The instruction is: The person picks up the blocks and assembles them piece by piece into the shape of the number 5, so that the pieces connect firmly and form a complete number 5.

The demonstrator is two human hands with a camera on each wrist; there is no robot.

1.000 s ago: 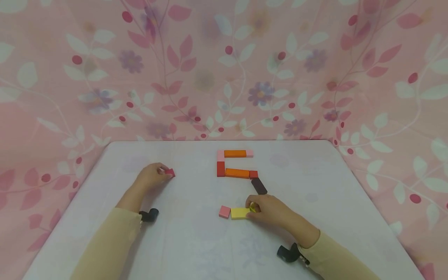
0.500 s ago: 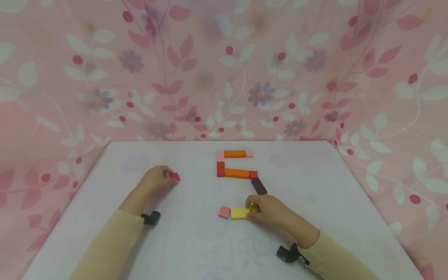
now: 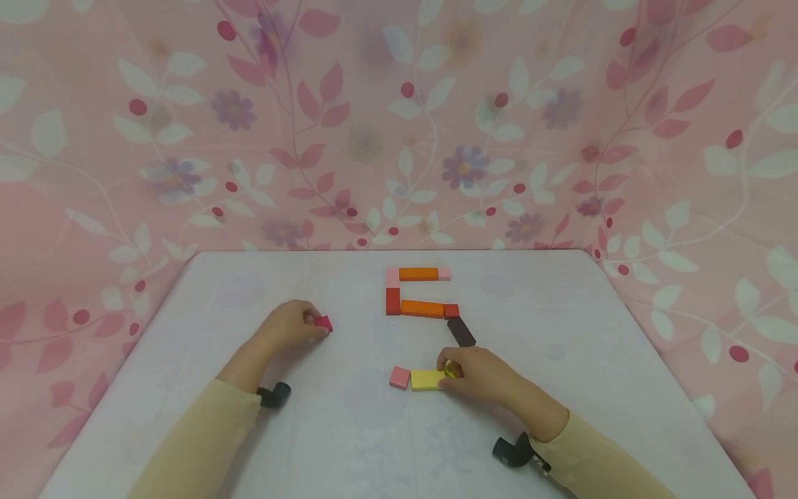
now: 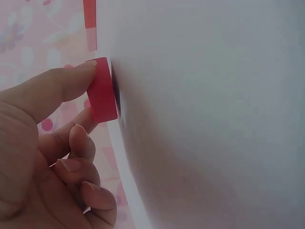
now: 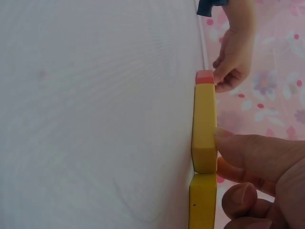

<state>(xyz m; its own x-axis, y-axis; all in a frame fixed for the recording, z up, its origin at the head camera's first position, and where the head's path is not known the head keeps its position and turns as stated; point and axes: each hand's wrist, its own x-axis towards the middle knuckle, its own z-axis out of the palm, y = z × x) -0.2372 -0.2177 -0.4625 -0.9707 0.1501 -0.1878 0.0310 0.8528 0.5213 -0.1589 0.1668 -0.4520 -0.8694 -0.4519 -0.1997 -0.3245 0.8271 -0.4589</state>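
My left hand (image 3: 288,327) pinches a small crimson block (image 3: 323,324) between thumb and fingertips, left of the other pieces. In the left wrist view that block (image 4: 103,93) is close to the white surface, with the other fingers curled below. My right hand (image 3: 483,374) has its thumb and index finger at the right end of a flat yellow block (image 3: 426,380), gripping it. The right wrist view shows this yellow block (image 5: 204,129) end to end with a second yellow block (image 5: 202,202), which the hand mostly hides in the head view. A pink block (image 3: 400,378) adjoins the left end.
Behind lie an upper orange block (image 3: 418,274), a lower orange block (image 3: 422,309), light pink blocks (image 3: 393,277), a red block (image 3: 393,301) and a smaller red block (image 3: 451,310). A dark block (image 3: 461,332) slants toward my right hand. A floral curtain (image 3: 399,138) borders the white table (image 3: 349,450).
My left hand has moved right and a little nearer to me with the crimson block. My right hand and the blocks on the table have stayed put.
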